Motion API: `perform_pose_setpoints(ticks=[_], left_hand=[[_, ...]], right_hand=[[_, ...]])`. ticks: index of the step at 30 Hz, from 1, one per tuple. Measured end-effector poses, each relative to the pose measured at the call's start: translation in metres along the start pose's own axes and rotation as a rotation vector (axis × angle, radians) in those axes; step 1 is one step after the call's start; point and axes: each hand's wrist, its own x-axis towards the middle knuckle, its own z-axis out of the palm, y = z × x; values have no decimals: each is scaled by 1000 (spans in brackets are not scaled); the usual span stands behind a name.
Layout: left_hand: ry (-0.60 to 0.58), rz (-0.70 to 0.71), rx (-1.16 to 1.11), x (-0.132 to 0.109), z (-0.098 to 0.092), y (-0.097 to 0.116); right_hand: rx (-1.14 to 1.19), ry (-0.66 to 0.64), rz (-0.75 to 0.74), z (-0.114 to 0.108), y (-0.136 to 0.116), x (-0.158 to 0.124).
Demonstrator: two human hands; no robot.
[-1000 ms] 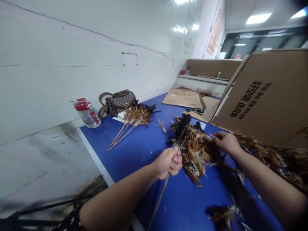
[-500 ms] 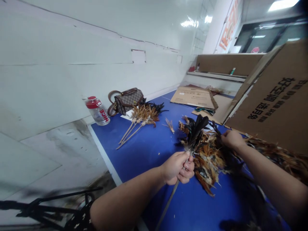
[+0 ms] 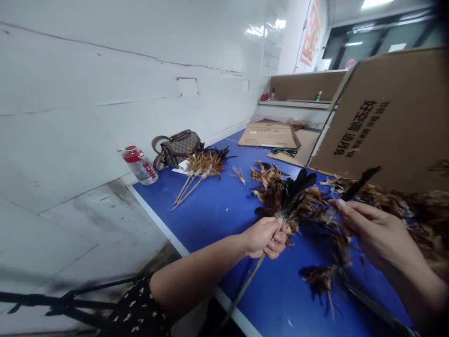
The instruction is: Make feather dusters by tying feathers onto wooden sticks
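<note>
At the lower left of the frame I can see black metal bars (image 3: pixel 80 299), with a black patterned sleeve (image 3: pixel 140 309) just beside them. Above, left of centre, a clear bottle (image 3: pixel 143 167) with a red lid and red NICE lettering leans at the edge of a blue table (image 3: pixel 206 220). A brown patterned handbag (image 3: pixel 182 149) sits close by it, and in front of the bag lies a small group of feathered sticks (image 3: pixel 203 166), brown plumes at the far end, bare ends toward the near edge. A little tuft (image 3: pixel 238 175) lies on its own to their right.

Just right of centre, low down, the left hand (image 3: pixel 267 238) is closed in a fist around a thin stick (image 3: pixel 245 283), which slants down past the table's edge. Black feathers (image 3: pixel 296 189) fan out above the fist, in front of a loose pile of brown feathers (image 3: pixel 268 185). Flattened cardboard (image 3: pixel 268 135) lies beyond the pile.

At the right, the right hand (image 3: pixel 377 234) pinches a single dark feather (image 3: pixel 363 182) between thumb and fingers, its tip pointing to the upper right. Below that hand lies a dark clump (image 3: pixel 319 276); the strip trailing from it is too blurred for me to make out. A printed cardboard box (image 3: pixel 403 107) fills the upper right, with more brown plumage (image 3: pixel 386 201) along its foot.
</note>
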Motion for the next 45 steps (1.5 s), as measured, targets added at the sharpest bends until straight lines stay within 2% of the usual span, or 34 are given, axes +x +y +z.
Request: perform_pose_setpoints(ticks=[2,4,6,11,16,23,29,32,35,37,41,45], left_hand=[[1,-1,32,1,9,-5],[4,-2,67,0,18,-8],[3,-9,104,-2,28,-9],[-50,-21,165,-6,51,-8],[-63,-35,162,-2,67,-10],[-60,-17,168,6,75,-17],[-25,33,312,5,77,-26],[54,13,428,3,74,-30],[163,14,522,0,66,-28],[198,34,499,-2,57,-21],[274,79,316,-9,26,1],[330,183,146,-18,-19,21]], right_hand=[[192,-89,147,2,-3,-17],[331,-193,230,6,-7,-29],[374,-249,236,12,-8,-40],[334,-295,166,25,-3,-56],[275,-212,107,30,5,-60],[184,-91,78,31,14,-57],[139,-85,60,36,26,-57],[84,-168,45,35,32,-53],[-39,-335,-5,29,31,-39],[-144,-360,-56,24,28,-21],[-353,-234,-119,23,21,42],[-570,-117,-115,51,18,126]])
